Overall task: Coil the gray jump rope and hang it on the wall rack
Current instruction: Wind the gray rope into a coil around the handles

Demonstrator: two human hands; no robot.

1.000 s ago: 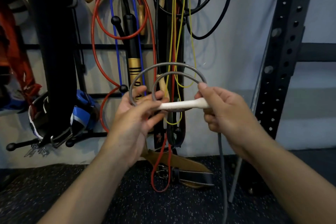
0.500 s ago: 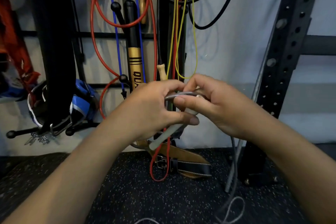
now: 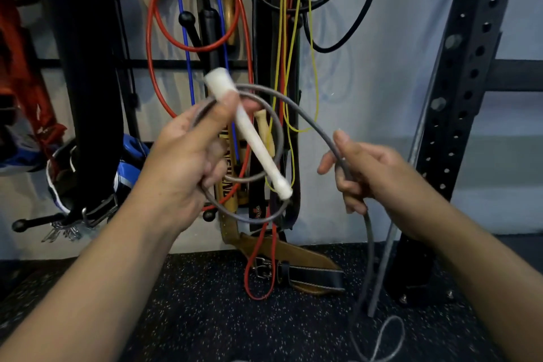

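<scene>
The gray jump rope has a white handle. My left hand pinches that handle, tilted with its top to the left, together with a couple of small gray loops. From the loops the cord arcs to the right into my right hand, which is closed around it. Below my right hand the cord drops to the floor and ends in loose curls. The black wall rack with its bars is straight ahead, behind my hands.
Red, blue, yellow and black ropes and black straps hang on the rack. A brown leather belt lies on the speckled floor below. A black perforated upright stands at right. A blue shoe hangs at left.
My hands were pressed together on the coil; now they have parted. The right hand has slid out along the cord to the right, and the white handle has swung upright-tilted in the left hand.
</scene>
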